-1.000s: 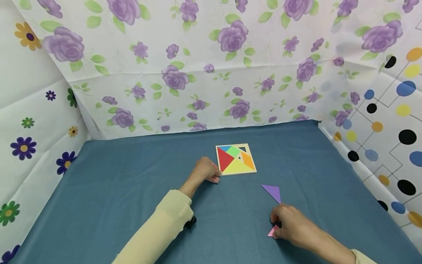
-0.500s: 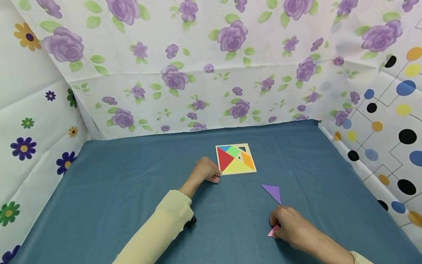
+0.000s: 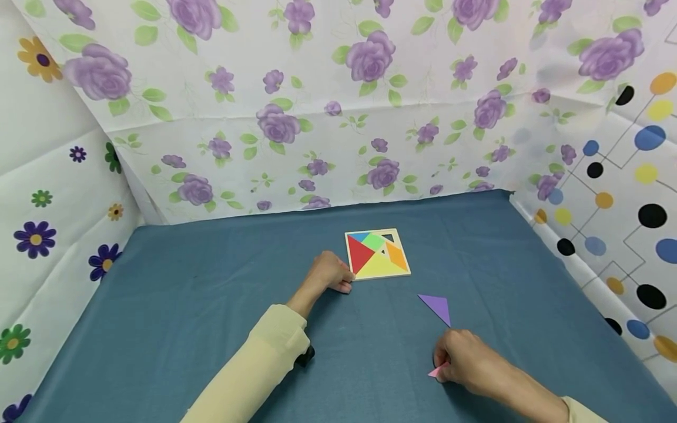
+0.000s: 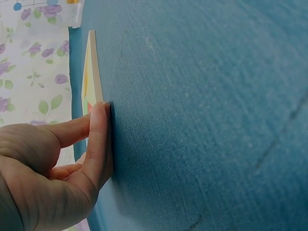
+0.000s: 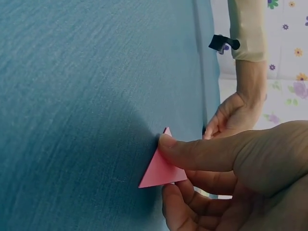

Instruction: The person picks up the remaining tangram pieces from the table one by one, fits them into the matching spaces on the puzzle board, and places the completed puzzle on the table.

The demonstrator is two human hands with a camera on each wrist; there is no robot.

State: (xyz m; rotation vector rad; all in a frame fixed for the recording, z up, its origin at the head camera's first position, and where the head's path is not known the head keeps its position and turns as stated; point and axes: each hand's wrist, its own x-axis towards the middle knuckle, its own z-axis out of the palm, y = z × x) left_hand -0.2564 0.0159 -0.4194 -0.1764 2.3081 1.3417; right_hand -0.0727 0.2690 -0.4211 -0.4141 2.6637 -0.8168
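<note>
A square wooden tangram tray (image 3: 409,271) lies flat on the blue cloth, holding red, blue, green, yellow and orange pieces. Two dark gaps show in it. My left hand (image 3: 329,273) pinches its near left corner between thumb and fingers; the left wrist view shows the tray (image 4: 96,67) edge-on beyond the left fingertips (image 4: 98,109). At the near right, my right hand (image 3: 471,361) pinches a pink triangle piece (image 5: 162,172) between thumb and fingers, tilted just over the cloth. A purple triangle piece (image 3: 438,307) lies flat beyond that hand.
Blue cloth (image 3: 211,305) covers the work surface. A white sheet with purple roses (image 3: 317,117) hangs at the back, with patterned sheets along both sides. A small black device (image 3: 305,356) shows under the left sleeve.
The pink triangle has tilted slightly in my right fingers, showing a narrower face. My left hand stays at the tray corner. The head view has shifted a little.
</note>
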